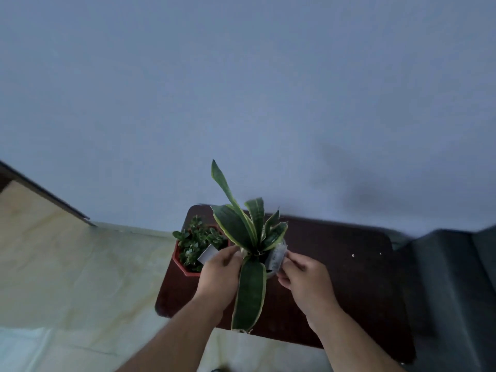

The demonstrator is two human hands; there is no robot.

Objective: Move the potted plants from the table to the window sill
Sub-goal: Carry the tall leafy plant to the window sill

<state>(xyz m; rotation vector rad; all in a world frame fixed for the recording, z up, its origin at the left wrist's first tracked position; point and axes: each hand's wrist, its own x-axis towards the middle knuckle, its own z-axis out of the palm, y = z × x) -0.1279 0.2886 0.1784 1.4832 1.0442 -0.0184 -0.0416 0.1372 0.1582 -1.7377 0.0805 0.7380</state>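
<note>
Two hands grasp a snake plant over a dark table against a pale blue wall.

The pale blue wall (241, 89) fills the upper view; below it stands the dark brown wooden table (335, 264) on a cream tiled floor (80, 277). The tall snake plant with yellow-edged green leaves (249, 237) sits above the table's left part, its pale pot mostly hidden. The left hand (218, 275) and right hand (304, 280) curl round the pot's sides. Just left, a small bushy plant in a red octagonal pot (193, 245) rests on the table, a white tag (207, 254) in it.
</note>
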